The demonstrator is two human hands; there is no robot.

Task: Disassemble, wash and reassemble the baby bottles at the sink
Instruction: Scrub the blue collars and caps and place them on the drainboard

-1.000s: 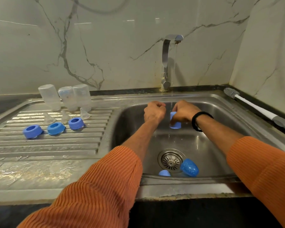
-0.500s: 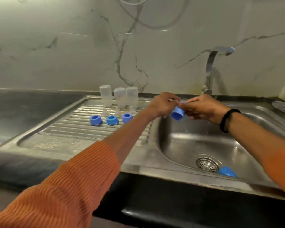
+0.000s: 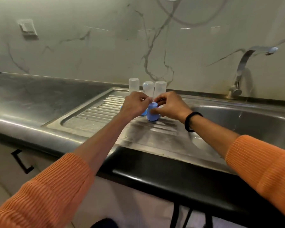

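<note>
So the small blue plastic bottle cap (image 3: 152,112) has come over from above the basin and now sits dome-up on the ribbed steel draining board (image 3: 95,111). Our right hand (image 3: 169,106) pinches it at the sides with thumb and fingertips; our left hand (image 3: 134,105) is curled just beside its top, and we can't tell if it's actually touching. We'd guess it's light, stiff and probably wet and slippery, so gripping the side wall low makes sense. Three clear upturned bottle bodies (image 3: 147,88) stand right behind, easy to knock. There's open board to the front and left, and the sink basin (image 3: 253,119) drops away on the right.
</note>
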